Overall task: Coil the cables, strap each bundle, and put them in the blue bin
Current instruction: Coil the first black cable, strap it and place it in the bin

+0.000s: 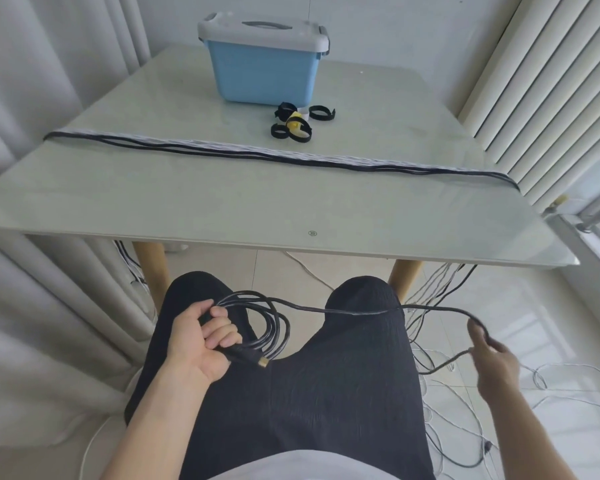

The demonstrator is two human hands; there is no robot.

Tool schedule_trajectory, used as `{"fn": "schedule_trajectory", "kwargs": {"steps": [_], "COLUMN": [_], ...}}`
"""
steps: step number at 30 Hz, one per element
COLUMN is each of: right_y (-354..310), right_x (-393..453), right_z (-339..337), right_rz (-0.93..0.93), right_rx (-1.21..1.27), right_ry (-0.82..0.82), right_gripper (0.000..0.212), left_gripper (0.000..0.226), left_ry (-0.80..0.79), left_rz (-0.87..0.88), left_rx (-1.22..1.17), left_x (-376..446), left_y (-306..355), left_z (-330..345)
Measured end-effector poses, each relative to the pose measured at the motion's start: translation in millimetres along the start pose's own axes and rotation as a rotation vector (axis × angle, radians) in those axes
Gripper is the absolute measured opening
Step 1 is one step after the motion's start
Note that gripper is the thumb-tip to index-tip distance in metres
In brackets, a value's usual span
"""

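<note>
Left hand (201, 341): palm up above the left thigh, fingers curled around several loops of a black cable (274, 327); it grips the coil.
Coil: the loops hang from the left hand between the knees; the plug with a gold tip (262, 362) sticks out just beside the palm.
Free part of the cable: it runs from the coil to the right, across the right knee, to the right hand.
Right hand (496, 362): held low at the right side, above the floor; the cable bends around its fingers. The hand is blurred, so I cannot tell if the fingers pinch the cable or only guide it.
Blue bin (267, 74): at the far side of the table (222, 209), with a white lid (260, 31) closed on it.
Straps (293, 124): small black loops, one with yellow, on the table just in front of the bin.
Other cables (257, 155): a long black and white group lies across the table from left edge to right edge, and the ends hang down.
Floor (551, 341): more thin cables lie tangled at the right.
</note>
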State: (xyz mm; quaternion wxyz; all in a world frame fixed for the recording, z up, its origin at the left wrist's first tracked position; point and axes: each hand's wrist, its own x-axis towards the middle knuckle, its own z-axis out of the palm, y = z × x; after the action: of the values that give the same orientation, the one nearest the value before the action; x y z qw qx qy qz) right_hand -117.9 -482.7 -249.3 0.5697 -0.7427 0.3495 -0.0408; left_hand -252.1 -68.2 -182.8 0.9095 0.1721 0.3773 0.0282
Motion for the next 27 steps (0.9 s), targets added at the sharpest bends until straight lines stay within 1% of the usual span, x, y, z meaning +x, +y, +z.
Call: {"fn": "schedule_trajectory", "kwargs": {"steps": [1,2,3,5,7,8,9,12,14,15,16,17,19,21,22,24,27], "right_y": [-8,-15,-22,-32,-39,-44,-46,-59,-66,-69,-72,-74,-78,-80,-81,-80,-78], "right_x": [-1,-1,-4,-18,-41,-59,-79,-147,-178,-186,-191,-192,-190,-188,-185,-175,-160], "right_z": [-3,-4,-6,-2,12,21,30,58,76,84,90,95,99,99,97,91,75], "right_rz": [-0.026,-0.047,-0.049,-0.064,-0.173,-0.276,-0.385,-0.75,-0.924,-0.956,-0.949,-0.923,-0.881,-0.858,-0.867,-0.902,-0.866], "right_rx": [-0.007,-0.067,-0.156,-0.411,-0.65,-0.697,-0.666,-0.455,-0.409,-0.424,-0.445,-0.461,-0.473,-0.486,-0.51,-0.612,-0.699], "right_ry": [0.034,0.026,-0.022,-0.135,-0.234,-0.269,-0.306,-0.448,-0.651,-0.769,-0.856,-0.905,-0.952,-0.984,-0.975,-0.901,-0.777], "right_gripper": [0.043,0.046,0.052,0.066,0.068,0.064,0.058,0.038,0.038,0.038,0.037,0.033,0.021,0.019,0.021,0.028,0.032], "left_gripper": [0.035,0.034,0.034,0.036,0.038,0.038,0.038,0.038,0.036,0.036,0.035,0.035,0.037,0.039,0.04,0.035,0.013], "left_ry": [-0.019,-0.055,-0.105,-0.215,-0.305,-0.339,-0.365,-0.442,-0.508,-0.527,-0.523,-0.497,-0.438,-0.383,-0.361,-0.333,-0.329], "left_rz": [0.008,0.02,0.028,0.016,-0.001,-0.002,-0.006,-0.043,-0.042,-0.026,-0.003,0.022,0.064,0.091,0.102,0.136,0.189], "left_rx": [0.022,0.064,0.118,0.229,0.328,0.375,0.418,0.51,0.532,0.515,0.489,0.46,0.377,0.252,0.183,0.023,-0.197], "left_x": [0,-2,-4,-11,-17,-18,-20,-23,-25,-25,-26,-27,-27,-25,-23,-18,-10], "left_y": [-1,-1,0,1,0,-1,-2,-6,-6,-5,-4,-3,-1,-2,-2,1,11], "left_z": [0,0,2,9,14,16,16,13,12,11,11,11,11,9,7,1,-5]}}
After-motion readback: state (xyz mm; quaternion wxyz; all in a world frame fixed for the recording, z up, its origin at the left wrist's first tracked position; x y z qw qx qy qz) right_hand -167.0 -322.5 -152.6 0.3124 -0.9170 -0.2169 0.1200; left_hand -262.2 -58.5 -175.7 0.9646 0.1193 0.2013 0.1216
